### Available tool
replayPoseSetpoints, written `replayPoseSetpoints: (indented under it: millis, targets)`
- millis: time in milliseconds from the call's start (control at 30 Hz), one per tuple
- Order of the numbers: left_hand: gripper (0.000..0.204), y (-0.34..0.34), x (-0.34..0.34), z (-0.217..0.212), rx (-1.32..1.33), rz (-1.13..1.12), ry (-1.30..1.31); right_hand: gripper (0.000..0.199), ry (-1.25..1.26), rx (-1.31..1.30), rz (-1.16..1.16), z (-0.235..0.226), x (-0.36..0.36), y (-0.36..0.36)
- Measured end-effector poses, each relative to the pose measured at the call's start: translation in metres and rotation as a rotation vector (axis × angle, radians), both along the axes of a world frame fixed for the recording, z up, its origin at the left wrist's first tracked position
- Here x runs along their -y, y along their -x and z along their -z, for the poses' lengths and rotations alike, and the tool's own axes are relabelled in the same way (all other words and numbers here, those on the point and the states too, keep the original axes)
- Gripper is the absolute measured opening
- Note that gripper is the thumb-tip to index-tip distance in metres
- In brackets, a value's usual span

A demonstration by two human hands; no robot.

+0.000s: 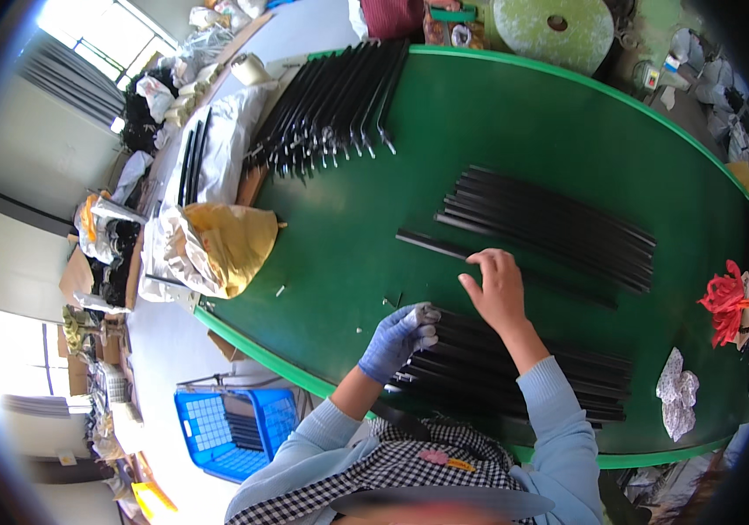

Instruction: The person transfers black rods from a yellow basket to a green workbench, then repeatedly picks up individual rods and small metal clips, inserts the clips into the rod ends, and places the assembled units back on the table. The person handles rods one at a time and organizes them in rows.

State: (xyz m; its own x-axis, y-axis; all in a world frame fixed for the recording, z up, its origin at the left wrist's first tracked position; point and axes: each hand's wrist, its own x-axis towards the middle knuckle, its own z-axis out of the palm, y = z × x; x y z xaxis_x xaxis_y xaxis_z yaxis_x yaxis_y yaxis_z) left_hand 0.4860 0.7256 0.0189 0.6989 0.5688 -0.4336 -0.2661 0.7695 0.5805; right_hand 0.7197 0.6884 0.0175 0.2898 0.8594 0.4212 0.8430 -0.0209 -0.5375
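My left hand [399, 339], in a blue glove, is closed on a small screw-like part at the ends of the near stack of black strips [514, 367]. My bare right hand [497, 284] rests with spread fingers on a single long black strip [444, 247] that lies across the green table [348, 262]. A second stack of black strips [558, 223] lies just beyond it. A third bundle of black strips with metal tips [330, 109] sits at the far end of the table.
A yellow and white sack [217, 249] lies at the table's left edge. Small loose screws [280, 290] dot the green surface. A red bundle [724, 302] and a crumpled white cloth [677, 394] sit on the right. A blue crate [225, 433] stands on the floor.
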Motion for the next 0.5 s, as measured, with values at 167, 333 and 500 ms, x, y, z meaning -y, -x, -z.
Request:
replayPoseSetpoints:
  millis: [167,333,500]
  targets:
    - [0.043,0.004,-0.006,-0.012,-0.028,-0.059,-0.112,0.040,0.331,0.175,0.081,0.052,-0.006,-0.054]
    - [0.041,0.019,-0.016,-0.048,-0.297,-0.227,-0.454,0.036,0.192,0.107,-0.030,0.014,0.035,-0.062]
    - [0.049,0.037,-0.024,-0.072,-0.231,-0.404,-0.582,0.038,0.134,0.043,-0.126,-0.057,0.107,-0.048]
